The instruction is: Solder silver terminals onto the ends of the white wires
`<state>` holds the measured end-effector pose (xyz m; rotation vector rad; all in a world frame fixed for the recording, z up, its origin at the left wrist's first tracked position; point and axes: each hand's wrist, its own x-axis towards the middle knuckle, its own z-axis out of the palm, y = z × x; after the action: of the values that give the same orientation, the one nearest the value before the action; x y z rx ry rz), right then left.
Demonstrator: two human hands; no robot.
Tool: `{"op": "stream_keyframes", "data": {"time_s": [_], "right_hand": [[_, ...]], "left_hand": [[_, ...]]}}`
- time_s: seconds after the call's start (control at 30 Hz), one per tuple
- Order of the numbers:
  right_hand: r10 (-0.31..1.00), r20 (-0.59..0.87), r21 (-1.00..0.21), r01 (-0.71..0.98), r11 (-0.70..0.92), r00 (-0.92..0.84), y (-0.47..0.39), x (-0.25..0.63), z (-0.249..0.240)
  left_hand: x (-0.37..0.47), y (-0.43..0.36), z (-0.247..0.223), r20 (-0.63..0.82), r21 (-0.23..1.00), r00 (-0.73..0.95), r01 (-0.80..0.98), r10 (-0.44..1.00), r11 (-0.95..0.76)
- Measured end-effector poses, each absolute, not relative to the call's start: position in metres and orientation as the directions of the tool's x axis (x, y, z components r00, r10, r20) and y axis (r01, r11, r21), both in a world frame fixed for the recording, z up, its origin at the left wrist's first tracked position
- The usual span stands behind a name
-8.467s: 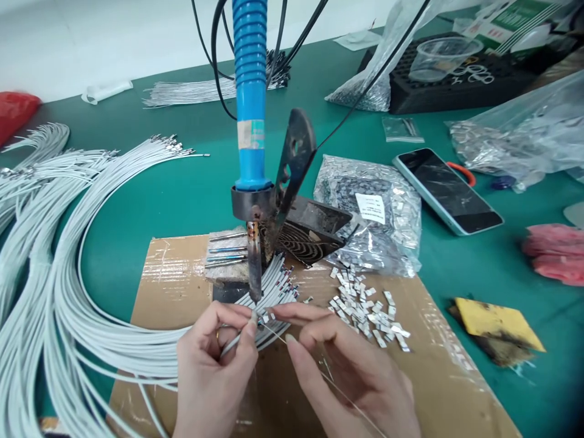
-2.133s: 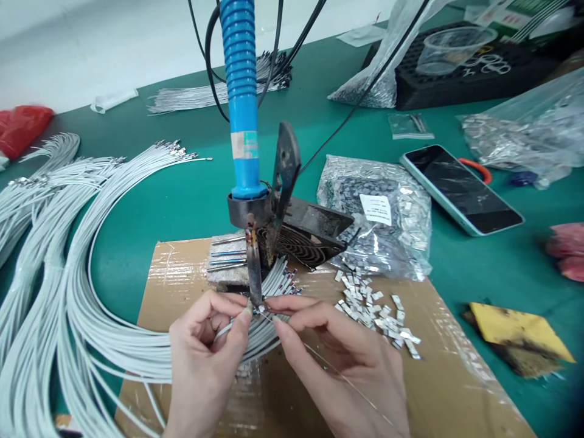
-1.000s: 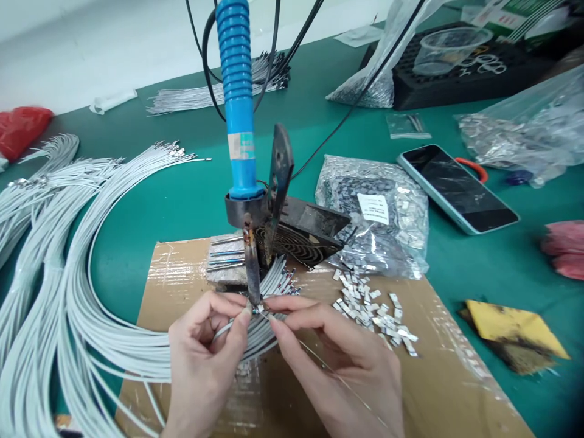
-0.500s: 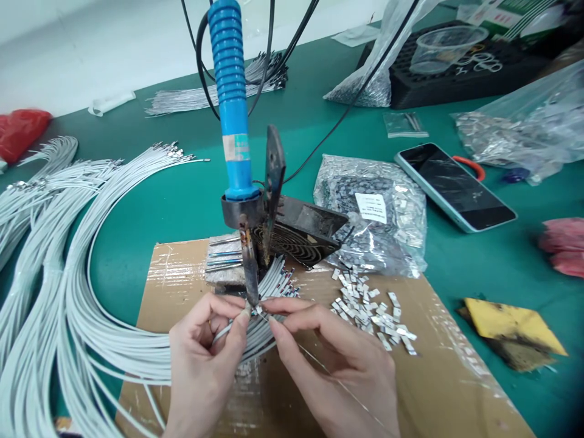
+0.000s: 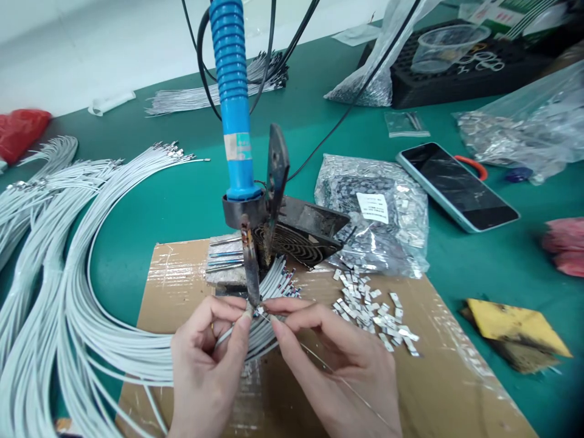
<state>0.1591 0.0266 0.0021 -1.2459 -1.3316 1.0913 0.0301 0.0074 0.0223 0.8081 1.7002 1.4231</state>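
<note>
A soldering iron with a blue handle is clamped upright in a stand, its dark tip pointing down between my fingertips. My left hand is closed in a pinch on a white cable, just left of the tip. A small silvery metal piece shows at the tip, between the two hands. My right hand pinches a thin solder wire, which trails down across the palm. Fingers hide the exact contact at the tip. A large bundle of white cables curves behind and under my hands.
Loose metal tabs lie on the cardboard to the right. Behind them are a clear bag of parts and a phone. A scorched yellow sponge sits at the right. More cable bundles spread at left.
Both hands stay pinched at the iron tip with almost no movement. The whole view has shifted very slightly.
</note>
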Motion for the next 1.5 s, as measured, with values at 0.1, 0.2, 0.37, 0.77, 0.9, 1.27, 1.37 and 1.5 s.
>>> {"op": "stream_keyframes", "data": {"time_s": [0.1,0.2,0.37,0.77,0.9,1.27,1.37,1.5], "right_hand": [[0.996,0.085,-0.990,0.115,0.080,0.034,0.026,0.158,0.002],[0.994,0.093,-0.991,0.101,0.087,0.051,0.026,0.157,0.003],[0.993,0.103,-0.991,0.092,0.097,0.063,0.025,0.156,0.003],[0.990,0.128,-0.979,0.164,0.116,0.059,0.025,0.158,0.000],[0.987,0.156,-0.972,0.187,0.146,0.041,0.024,0.158,-0.002],[0.980,0.183,-0.978,0.121,0.173,0.080,0.024,0.155,0.002],[0.978,0.193,-0.975,0.126,0.182,0.083,0.024,0.155,0.002],[0.976,0.207,-0.972,0.132,0.196,0.071,0.024,0.155,0.000]], "left_hand": [[0.029,0.008,0.022,-0.152,0.985,-0.498,-0.005,0.854,0.173],[0.028,0.009,0.021,-0.141,0.986,-0.478,0.015,0.867,0.169],[0.024,0.008,0.019,-0.116,0.989,-0.429,0.037,0.896,0.146],[0.023,0.009,0.018,-0.173,0.979,-0.418,0.023,0.892,0.201],[0.025,0.009,0.019,-0.185,0.980,-0.450,-0.015,0.874,0.200],[0.027,0.009,0.021,-0.142,0.988,-0.472,-0.010,0.870,0.155],[0.029,0.009,0.021,-0.135,0.990,-0.468,-0.020,0.873,0.142],[0.021,0.009,0.017,-0.083,0.993,-0.410,0.038,0.908,0.107]]}}
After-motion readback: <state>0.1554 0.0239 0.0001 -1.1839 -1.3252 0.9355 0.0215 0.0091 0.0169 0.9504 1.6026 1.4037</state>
